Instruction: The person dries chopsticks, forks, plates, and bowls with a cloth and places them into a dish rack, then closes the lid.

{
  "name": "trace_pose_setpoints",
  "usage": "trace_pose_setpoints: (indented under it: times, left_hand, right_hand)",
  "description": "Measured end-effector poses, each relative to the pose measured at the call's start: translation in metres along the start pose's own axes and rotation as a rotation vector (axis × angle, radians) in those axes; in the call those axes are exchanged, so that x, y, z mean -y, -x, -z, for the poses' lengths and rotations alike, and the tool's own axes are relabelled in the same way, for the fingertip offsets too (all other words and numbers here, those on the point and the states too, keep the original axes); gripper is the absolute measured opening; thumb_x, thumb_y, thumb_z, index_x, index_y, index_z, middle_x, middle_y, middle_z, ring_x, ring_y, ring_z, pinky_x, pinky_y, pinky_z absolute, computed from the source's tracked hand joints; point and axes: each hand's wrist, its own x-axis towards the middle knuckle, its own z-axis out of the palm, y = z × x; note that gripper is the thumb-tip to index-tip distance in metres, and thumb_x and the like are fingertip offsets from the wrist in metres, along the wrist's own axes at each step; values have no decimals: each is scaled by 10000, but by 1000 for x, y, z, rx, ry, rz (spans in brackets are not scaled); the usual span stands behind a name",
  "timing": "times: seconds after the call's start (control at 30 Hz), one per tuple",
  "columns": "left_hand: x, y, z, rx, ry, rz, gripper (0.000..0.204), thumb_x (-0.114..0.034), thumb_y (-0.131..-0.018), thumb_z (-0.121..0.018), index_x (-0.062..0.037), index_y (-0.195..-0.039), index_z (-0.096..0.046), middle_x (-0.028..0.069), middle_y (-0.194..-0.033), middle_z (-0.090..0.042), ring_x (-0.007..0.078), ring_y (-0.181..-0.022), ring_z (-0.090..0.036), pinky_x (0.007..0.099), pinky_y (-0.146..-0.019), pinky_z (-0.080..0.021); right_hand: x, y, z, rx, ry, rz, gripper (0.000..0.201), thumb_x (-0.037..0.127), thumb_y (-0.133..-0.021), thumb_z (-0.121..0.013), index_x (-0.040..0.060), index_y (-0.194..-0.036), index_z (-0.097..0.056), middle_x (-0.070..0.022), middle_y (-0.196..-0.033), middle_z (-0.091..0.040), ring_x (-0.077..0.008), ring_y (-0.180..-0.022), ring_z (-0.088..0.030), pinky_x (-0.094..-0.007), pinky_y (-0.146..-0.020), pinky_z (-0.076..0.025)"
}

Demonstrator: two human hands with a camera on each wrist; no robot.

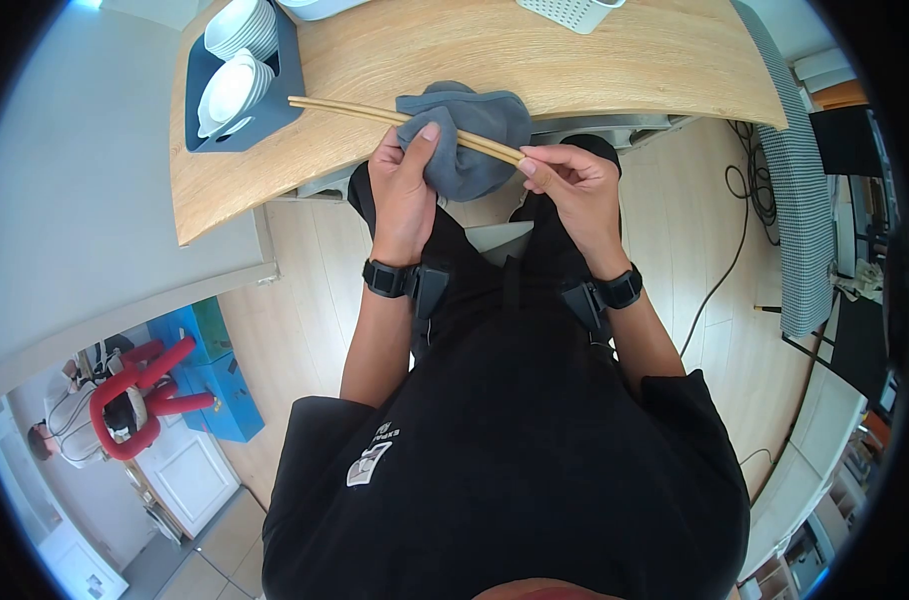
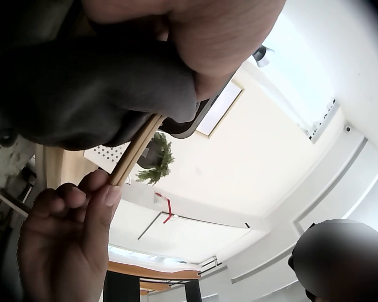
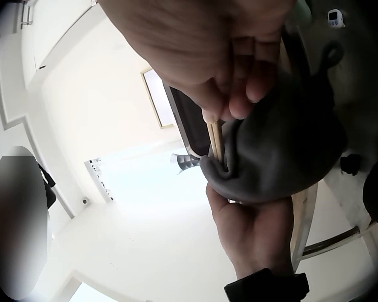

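Observation:
A pair of wooden chopsticks [image 1: 350,108] slants across the head view, its middle wrapped in a grey cloth [image 1: 480,120]. My left hand [image 1: 405,190] grips the cloth around the chopsticks, thumb on top. At the right end, my right hand [image 1: 577,190] pinches the chopsticks between thumb and fingers. The left wrist view shows the chopsticks [image 2: 135,151] running from the cloth [image 2: 94,94] into the right fingertips. In the right wrist view the cloth [image 3: 277,145] hangs in folds beside the chopsticks [image 3: 215,141], above the left hand [image 3: 255,229].
A wooden table [image 1: 375,55] lies in front of me. A dark blue bin [image 1: 265,130] at its left holds stacked white bowls [image 1: 237,90]. A white perforated basket [image 1: 573,12] stands at the back. Cables [image 1: 760,185] lie on the floor at right.

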Motion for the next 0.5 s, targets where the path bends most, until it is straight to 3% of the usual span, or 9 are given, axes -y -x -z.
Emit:
trace_pose_setpoints:
  times: [0.07,0.1,0.17,0.3,0.37,0.43,0.5]
  left_hand:
    - [2,3,-4,20,-61,29,212,-82,-967,-659,15,-1155,-639,88,-1096,-716,113,-959,-668,269,-883,-526]
    - [6,5,-6,20,-60,27,212,-82,-967,-659,15,-1155,-639,88,-1096,-716,113,-959,-668,269,-883,-526]
    - [14,9,-11,55,-145,23,216,-81,-953,-679,19,-1141,-640,74,-1062,-719,95,-921,-666,256,-852,-530]
    - [15,14,-15,80,-187,62,230,-87,-938,-702,26,-1130,-644,66,-1018,-723,75,-882,-660,245,-813,-533]
    - [10,13,-14,109,-271,72,240,-81,-932,-704,33,-1136,-651,58,-1010,-724,72,-878,-656,245,-802,-536]
    - [4,14,-14,140,-355,84,250,-76,-926,-707,39,-1142,-657,51,-1002,-725,70,-875,-653,245,-791,-538]
    - [2,15,-16,395,-568,106,285,-69,-902,-721,33,-1163,-669,24,-980,-719,62,-850,-638,244,-779,-536]
  right_hand:
    - [-2,-2,-1,10,23,171,165,18,-859,-779,-18,-1019,-759,-68,-966,-724,-78,-781,-644,-208,-662,-501]
    - [-1,-2,-2,11,24,172,165,18,-859,-779,-18,-1019,-759,-68,-966,-724,-78,-781,-644,-208,-662,-501]
    - [2,-1,-5,-38,241,268,140,2,-840,-791,-20,-976,-762,-47,-936,-702,-66,-764,-612,-206,-637,-475]
    - [4,-3,4,-45,373,298,125,5,-845,-788,-25,-962,-753,-42,-955,-699,-59,-756,-603,-196,-637,-468]
    - [8,-5,9,-63,186,183,113,11,-862,-774,-31,-962,-742,-39,-995,-700,-50,-765,-605,-190,-639,-468]
    - [18,-8,11,-119,194,150,127,45,-900,-746,-35,-998,-739,-46,-1027,-700,-50,-804,-611,-188,-677,-475]
    - [29,-14,11,-97,224,215,181,99,-952,-701,-6,-1094,-741,-21,-1000,-682,-52,-844,-591,-196,-708,-456]
